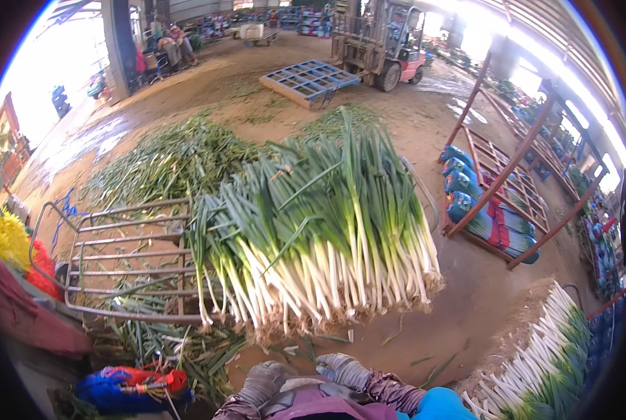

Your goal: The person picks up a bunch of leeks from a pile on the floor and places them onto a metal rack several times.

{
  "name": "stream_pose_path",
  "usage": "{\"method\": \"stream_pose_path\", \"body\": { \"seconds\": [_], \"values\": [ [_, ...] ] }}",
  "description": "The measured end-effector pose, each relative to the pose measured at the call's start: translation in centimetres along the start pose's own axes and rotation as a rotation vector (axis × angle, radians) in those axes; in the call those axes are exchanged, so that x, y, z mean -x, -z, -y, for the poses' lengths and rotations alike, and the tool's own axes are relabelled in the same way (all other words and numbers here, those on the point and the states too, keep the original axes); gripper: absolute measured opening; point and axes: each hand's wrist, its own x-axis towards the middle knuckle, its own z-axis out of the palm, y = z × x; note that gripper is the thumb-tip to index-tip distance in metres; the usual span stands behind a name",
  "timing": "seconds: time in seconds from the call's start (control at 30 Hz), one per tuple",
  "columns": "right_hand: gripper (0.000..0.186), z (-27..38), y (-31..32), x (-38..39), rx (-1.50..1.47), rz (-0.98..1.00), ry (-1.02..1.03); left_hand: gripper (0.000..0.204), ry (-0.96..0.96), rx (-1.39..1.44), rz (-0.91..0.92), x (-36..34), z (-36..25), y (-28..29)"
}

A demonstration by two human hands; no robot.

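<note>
My left hand (pixel 262 383) and my right hand (pixel 341 372), both in grey gloves, are low in the head view, near my body, with fingers curled. What they hold, if anything, I cannot make out. Just beyond them, a thick row of leeks (pixel 320 259), white stems and roots toward me, green tops away, covers the right part of a metal rack (pixel 124 316). More leeks (pixel 540 353) lie stacked at the lower right. Loose leaf scraps (pixel 208 353) lie on the floor at the lower left, beside a blue-and-red bundle (pixel 131 386).
Leaf piles (pixel 155 157) lie behind the rack. A forklift (pixel 390 49) stands beside a blue pallet (pixel 309 80). Brown metal frames (pixel 509 168) with bagged leeks (pixel 460 182) are at right, yellow and red netting (pixel 8 234) at left. People (pixel 176 45) are at the back left.
</note>
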Motion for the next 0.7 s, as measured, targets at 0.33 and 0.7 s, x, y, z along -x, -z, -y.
{"method": "stream_pose_path", "body": {
  "seconds": [0.33,0.7],
  "values": [
    [0.033,-7.0,8.9,-3.0,0.115,-0.35,-0.01,0.022,-0.197,-0.191,0.043,-11.3,5.1,1.0],
    [0.036,-21.2,18.6,-7.2,-0.167,-0.332,-0.236,0.043,0.31,-0.026,0.19,-16.6,-4.2,-3.9]
  ]
}}
